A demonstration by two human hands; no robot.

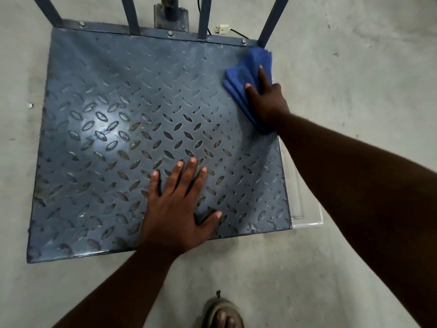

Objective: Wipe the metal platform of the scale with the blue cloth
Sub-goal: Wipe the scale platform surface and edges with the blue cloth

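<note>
right hand (266, 100) pressed on folded blue cloth (248, 76), far-right platform (118, 114) corner; grip hidden | left hand (179, 204) flat, fingers spread | railing cropped

Right hand (267, 100) pressing blue cloth (246, 76) on platform (118, 114) far right corner, left hand (176, 207) flat near front edge

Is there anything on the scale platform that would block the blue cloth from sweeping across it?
Only the left hand, which lies flat, fingers spread, on the near middle of the metal platform. The right hand presses the blue cloth at the far right corner. The stretch to the far left edge shows nothing on it.
</note>
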